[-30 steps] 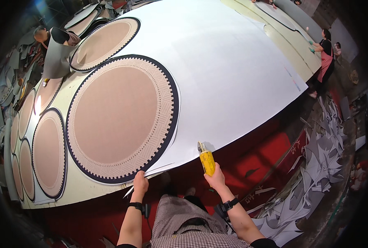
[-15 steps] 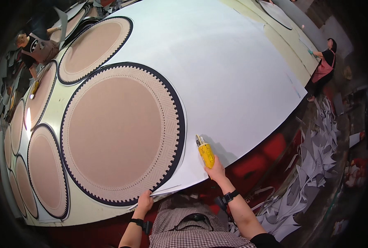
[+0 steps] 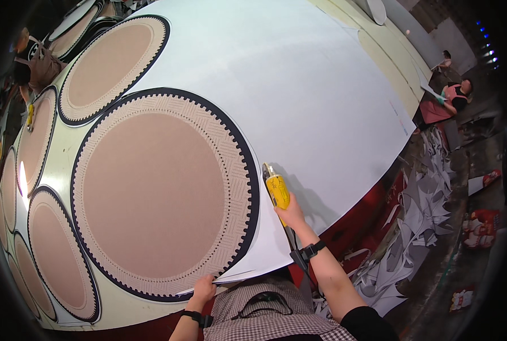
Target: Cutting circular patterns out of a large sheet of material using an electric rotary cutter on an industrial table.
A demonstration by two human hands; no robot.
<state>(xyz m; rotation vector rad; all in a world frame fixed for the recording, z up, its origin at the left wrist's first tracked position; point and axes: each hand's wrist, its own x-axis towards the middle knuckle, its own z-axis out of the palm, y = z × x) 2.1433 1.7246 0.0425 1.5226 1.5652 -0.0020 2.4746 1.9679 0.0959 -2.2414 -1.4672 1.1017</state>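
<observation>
My right hand (image 3: 291, 214) is wrapped round a yellow handheld electric cutter (image 3: 277, 190). The cutter's metal head points away from me and sits just right of a large round mat (image 3: 156, 187), close to its dark toothed border. This mat has a tan centre and a patterned rim. A pale cut line runs in the white sheet (image 3: 316, 108) along the mat's right side. At the near edge of the mat, my left hand (image 3: 204, 288) is closed on its border, beside a narrow pointed flap of the white sheet; its fingertips are partly hidden.
More round mats (image 3: 63, 256) lie to the left and far left on the pale table (image 3: 117, 315). One person (image 3: 40, 74) works at the far left, another in a pink apron (image 3: 441, 105) at the far right. Grey offcuts (image 3: 415, 210) heap on the floor at right.
My right hand has carried the cutter farther from me along the mat's right side and nearer its border. My left hand stays at the near edge. The view has shifted slightly.
</observation>
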